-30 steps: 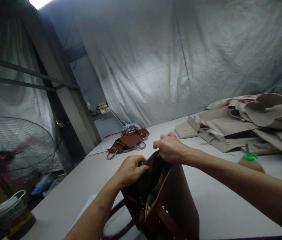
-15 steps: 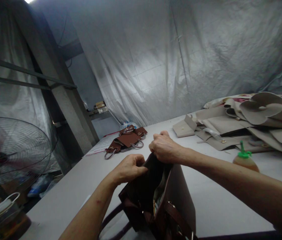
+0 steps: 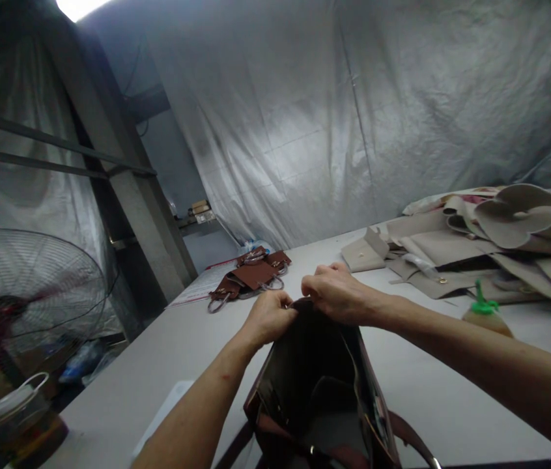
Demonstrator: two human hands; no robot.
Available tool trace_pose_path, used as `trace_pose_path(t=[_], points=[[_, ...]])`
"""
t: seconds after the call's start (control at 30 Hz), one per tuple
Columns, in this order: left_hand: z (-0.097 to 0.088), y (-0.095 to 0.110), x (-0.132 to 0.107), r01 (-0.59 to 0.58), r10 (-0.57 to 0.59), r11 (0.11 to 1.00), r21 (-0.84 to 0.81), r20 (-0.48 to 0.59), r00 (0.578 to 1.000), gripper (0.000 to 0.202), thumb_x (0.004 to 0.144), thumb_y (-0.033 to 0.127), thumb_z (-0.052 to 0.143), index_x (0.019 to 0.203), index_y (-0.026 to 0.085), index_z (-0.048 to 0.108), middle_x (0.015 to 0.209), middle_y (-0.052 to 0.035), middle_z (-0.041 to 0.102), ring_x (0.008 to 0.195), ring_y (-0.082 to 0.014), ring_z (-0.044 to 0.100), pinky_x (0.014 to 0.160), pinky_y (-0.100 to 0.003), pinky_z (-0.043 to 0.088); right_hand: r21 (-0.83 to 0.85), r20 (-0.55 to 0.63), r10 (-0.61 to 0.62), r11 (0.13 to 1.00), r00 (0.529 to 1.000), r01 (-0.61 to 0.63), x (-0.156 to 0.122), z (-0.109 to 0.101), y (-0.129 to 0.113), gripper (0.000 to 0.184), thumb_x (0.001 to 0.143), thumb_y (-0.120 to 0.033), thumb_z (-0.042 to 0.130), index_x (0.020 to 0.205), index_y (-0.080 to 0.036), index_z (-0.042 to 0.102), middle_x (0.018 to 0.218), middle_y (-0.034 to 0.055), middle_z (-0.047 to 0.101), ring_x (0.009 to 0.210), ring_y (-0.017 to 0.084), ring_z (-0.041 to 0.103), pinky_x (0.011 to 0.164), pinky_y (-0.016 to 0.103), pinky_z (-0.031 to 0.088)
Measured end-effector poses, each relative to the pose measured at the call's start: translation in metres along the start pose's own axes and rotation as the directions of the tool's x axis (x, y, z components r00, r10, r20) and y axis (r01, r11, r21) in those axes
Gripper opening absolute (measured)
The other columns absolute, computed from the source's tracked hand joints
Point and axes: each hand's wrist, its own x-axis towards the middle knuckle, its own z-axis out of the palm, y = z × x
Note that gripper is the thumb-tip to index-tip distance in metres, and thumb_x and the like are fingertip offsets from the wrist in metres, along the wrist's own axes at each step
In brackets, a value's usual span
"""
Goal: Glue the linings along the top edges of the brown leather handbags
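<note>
A dark brown leather handbag [image 3: 319,391] stands open on the white table [image 3: 168,352] right in front of me, its dark lining showing. Both hands grip its far top edge. My left hand [image 3: 270,317] is closed on the rim at the left, fingers curled over it. My right hand [image 3: 337,294] is closed on the same rim just to the right, knuckles up. The two hands almost touch. The bag's straps [image 3: 412,440] hang at the near side.
A pile of brown leather pieces with ring handles [image 3: 251,277] lies further back. Beige cut leather panels [image 3: 490,247] are heaped at the right, with a green-capped glue bottle [image 3: 485,312] before them. A standing fan [image 3: 21,306] and a lidded jar [image 3: 16,417] are at the left.
The bag has turned so its opening faces me. My left hand moved up and right along the rim to sit close beside my right hand.
</note>
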Motion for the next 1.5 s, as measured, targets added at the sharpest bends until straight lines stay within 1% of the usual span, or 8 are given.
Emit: trace_pose_path(t=[0.4,0.57,0.8,0.93,1.07,1.27,1.37,1.5], points=[[-0.004,-0.006,-0.002,0.016,0.017,0.958,-0.287,0.113,0.993,0.016,0.060,0.015,0.062,0.076,0.014,0.066,0.064,0.0021,0.058,0.058,-0.0109,0.051,0.054,-0.021,0.037,-0.053,-0.040,0.010,0.999,0.999,-0.012,0.007,0.006,-0.004,0.032,0.071,-0.007,0.057,0.100,-0.016,0.070,0.090,0.0136,0.071,0.092,0.027,0.061,0.087,0.038,0.025],[0.003,-0.005,0.009,0.003,0.017,0.941,-0.338,0.056,0.998,0.025,0.061,0.016,0.069,0.084,0.016,0.061,0.062,0.0062,0.055,0.053,-0.0085,0.048,0.052,-0.019,0.035,-0.041,-0.035,0.003,0.999,0.999,-0.005,0.011,0.007,-0.008,0.030,0.072,-0.008,0.058,0.099,-0.014,0.069,0.089,0.0149,0.070,0.097,0.029,0.060,0.086,0.039,0.025],[0.001,0.002,0.012,-0.182,0.182,0.982,0.043,-0.004,0.983,0.014,0.071,0.027,0.066,0.074,0.018,0.076,0.072,-0.0020,0.072,0.075,-0.0194,0.063,0.071,-0.028,0.043,0.082,-0.074,-0.006,0.997,0.997,0.012,0.006,0.004,-0.009,0.020,0.076,-0.008,0.060,0.093,-0.017,0.067,0.083,0.0083,0.070,0.093,0.025,0.060,0.085,0.037,0.030],[-0.021,-0.002,-0.002,-0.041,0.061,0.991,0.127,-0.160,0.985,0.010,0.067,0.026,0.066,0.067,0.019,0.073,0.066,-0.0009,0.069,0.068,-0.0178,0.061,0.064,-0.026,0.041,0.230,-0.191,0.086,0.972,0.978,-0.041,-0.004,0.000,0.004,0.015,0.083,-0.021,0.063,0.098,-0.018,0.062,0.095,0.0057,0.069,0.095,0.022,0.059,0.082,0.032,0.037],[-0.046,-0.020,-0.017,0.156,-0.090,0.972,0.173,-0.340,0.936,0.006,0.065,0.020,0.060,0.059,0.019,0.062,0.055,0.0000,0.062,0.060,-0.0170,0.058,0.057,-0.026,0.037,0.540,-0.274,0.189,0.842,0.943,-0.012,-0.026,0.007,0.020,0.015,0.087,-0.030,0.060,0.096,-0.018,0.060,0.098,0.0068,0.068,0.094,0.021,0.061,0.087,0.033,0.043],[-0.048,-0.041,-0.020,0.250,-0.186,0.924,0.289,-0.232,0.955,0.009,0.061,0.015,0.057,0.067,0.021,0.053,0.060,0.0006,0.057,0.062,-0.0174,0.055,0.056,-0.025,0.032,0.640,-0.129,0.172,0.767,0.977,-0.050,-0.046,0.045,0.026,0.049,0.079,-0.035,0.066,0.124,-0.017,0.054,0.125,0.0128,0.058,0.110,0.028,0.058,0.092,0.039,0.047],[-0.048,-0.039,-0.016,0.160,-0.085,0.924,0.346,-0.222,0.971,0.039,0.056,0.012,0.063,0.093,0.020,0.056,0.095,-0.0030,0.060,0.083,-0.0187,0.057,0.065,-0.024,0.039,0.656,-0.169,0.176,0.755,0.970,-0.023,-0.040,0.061,0.025,0.054,0.079,-0.028,0.063,0.129,-0.014,0.049,0.133,0.0161,0.052,0.117,0.026,0.054,0.098,0.039,0.045],[-0.049,-0.028,-0.007,-0.184,0.226,0.893,0.411,-0.055,0.973,0.053,0.053,0.006,0.067,0.103,0.021,0.059,0.115,-0.0055,0.050,0.107,-0.0215,0.050,0.087,-0.028,0.042,0.727,-0.094,0.238,0.680,0.967,-0.097,-0.030,0.070,0.023,0.037,0.085,-0.024,0.055,0.121,-0.014,0.052,0.119,0.0141,0.063,0.106,0.023,0.062,0.092,0.037,0.049]])
